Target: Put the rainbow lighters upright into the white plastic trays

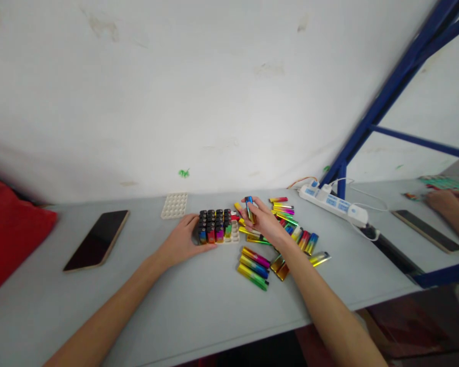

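Observation:
My left hand (181,238) is wrapped round the left side of a block of upright lighters (211,229) with black tops, its thumb along the front. They stand in rows in a white pocketed tray (235,235), whose right-hand pockets show bare. Just right of the tray, my right hand (265,221) is closed on a blue and gold lighter (250,209), held up off the table. Under and around that hand lie several loose metallic lighters (304,239) in mixed colours. Three more lighters (253,268) lie side by side nearer me. My right hand hides part of the pile.
A second white tray (175,205) lies near the wall. To the left are a dark phone (97,240) and a red cloth item (15,227). A white power strip (332,205) with cables lies by a blue metal frame (371,120). Another person's hands (449,204) are at far right.

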Demonstrator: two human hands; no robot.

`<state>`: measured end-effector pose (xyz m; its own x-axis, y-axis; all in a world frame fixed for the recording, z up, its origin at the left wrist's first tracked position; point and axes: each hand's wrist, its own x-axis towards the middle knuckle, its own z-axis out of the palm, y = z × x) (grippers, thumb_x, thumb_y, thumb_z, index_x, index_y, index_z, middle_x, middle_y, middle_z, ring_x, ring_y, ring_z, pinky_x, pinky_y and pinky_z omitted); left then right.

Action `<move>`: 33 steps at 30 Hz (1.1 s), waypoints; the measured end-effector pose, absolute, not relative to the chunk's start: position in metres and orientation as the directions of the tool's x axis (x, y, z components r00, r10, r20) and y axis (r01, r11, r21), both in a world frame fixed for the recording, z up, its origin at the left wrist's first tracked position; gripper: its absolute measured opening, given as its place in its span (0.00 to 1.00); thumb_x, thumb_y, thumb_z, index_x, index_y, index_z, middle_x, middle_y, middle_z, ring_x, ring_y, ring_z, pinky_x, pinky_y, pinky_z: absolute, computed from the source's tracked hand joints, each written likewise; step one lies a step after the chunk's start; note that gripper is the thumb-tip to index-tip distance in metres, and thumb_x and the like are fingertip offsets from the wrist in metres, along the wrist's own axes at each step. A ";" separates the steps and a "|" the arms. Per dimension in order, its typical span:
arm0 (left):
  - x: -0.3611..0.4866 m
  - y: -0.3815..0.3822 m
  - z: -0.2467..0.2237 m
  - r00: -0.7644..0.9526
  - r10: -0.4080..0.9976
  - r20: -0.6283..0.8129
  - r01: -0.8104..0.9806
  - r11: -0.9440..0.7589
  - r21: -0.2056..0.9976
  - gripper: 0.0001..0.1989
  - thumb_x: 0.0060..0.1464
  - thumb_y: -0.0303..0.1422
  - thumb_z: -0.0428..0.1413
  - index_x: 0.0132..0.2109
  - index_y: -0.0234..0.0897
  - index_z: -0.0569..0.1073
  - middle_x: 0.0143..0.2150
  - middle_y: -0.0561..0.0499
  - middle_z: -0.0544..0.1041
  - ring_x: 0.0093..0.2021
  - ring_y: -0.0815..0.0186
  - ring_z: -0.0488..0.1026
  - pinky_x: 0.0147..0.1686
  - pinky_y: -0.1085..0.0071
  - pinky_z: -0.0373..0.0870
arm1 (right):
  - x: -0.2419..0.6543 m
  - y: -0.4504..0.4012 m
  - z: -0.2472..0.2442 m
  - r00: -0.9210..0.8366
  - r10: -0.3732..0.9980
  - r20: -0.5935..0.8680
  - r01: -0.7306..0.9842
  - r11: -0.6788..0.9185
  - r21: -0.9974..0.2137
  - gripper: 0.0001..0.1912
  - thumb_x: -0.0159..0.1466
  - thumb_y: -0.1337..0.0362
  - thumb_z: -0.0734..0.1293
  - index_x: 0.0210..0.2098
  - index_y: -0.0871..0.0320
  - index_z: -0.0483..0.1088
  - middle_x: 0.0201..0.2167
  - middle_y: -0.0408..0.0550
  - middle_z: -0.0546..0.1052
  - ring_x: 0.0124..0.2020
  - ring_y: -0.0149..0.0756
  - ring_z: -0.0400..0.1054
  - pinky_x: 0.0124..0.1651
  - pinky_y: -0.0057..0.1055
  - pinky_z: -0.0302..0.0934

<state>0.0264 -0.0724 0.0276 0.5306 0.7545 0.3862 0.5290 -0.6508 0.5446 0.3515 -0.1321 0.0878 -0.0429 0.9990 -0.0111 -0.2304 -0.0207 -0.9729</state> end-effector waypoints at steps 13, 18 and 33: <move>0.025 -0.074 0.029 0.529 0.768 0.361 0.532 -0.631 0.565 0.40 0.58 0.66 0.81 0.66 0.48 0.85 0.67 0.40 0.89 0.71 0.34 0.87 0.77 0.36 0.86 | 0.330 -0.140 0.077 0.139 0.960 0.242 0.330 0.186 -0.926 0.38 0.77 0.25 0.67 0.27 0.46 0.59 0.26 0.39 0.61 0.33 0.38 0.56 0.37 0.37 0.53; 0.025 -0.073 0.029 0.532 0.768 0.357 0.540 -0.632 0.556 0.40 0.58 0.66 0.81 0.64 0.47 0.86 0.67 0.39 0.90 0.71 0.34 0.87 0.77 0.35 0.86 | 0.326 -0.140 0.077 0.127 0.955 0.267 0.395 0.198 -0.897 0.31 0.79 0.34 0.66 0.29 0.47 0.61 0.27 0.39 0.66 0.33 0.39 0.60 0.38 0.36 0.55; 0.028 -0.075 0.029 0.547 0.765 0.339 0.547 -0.633 0.547 0.41 0.60 0.62 0.82 0.69 0.44 0.84 0.68 0.39 0.89 0.71 0.36 0.86 0.78 0.39 0.84 | 0.350 -0.151 0.100 -0.249 0.863 0.440 0.561 0.499 -0.660 0.29 0.90 0.39 0.67 0.38 0.50 0.73 0.37 0.46 0.79 0.40 0.43 0.73 0.49 0.37 0.69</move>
<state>0.0275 -0.0751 0.0294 0.5473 0.7653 0.3389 0.5471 -0.6335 0.5472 0.3502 -0.1509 0.1003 -0.2492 0.8627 0.4400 0.5612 0.4989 -0.6604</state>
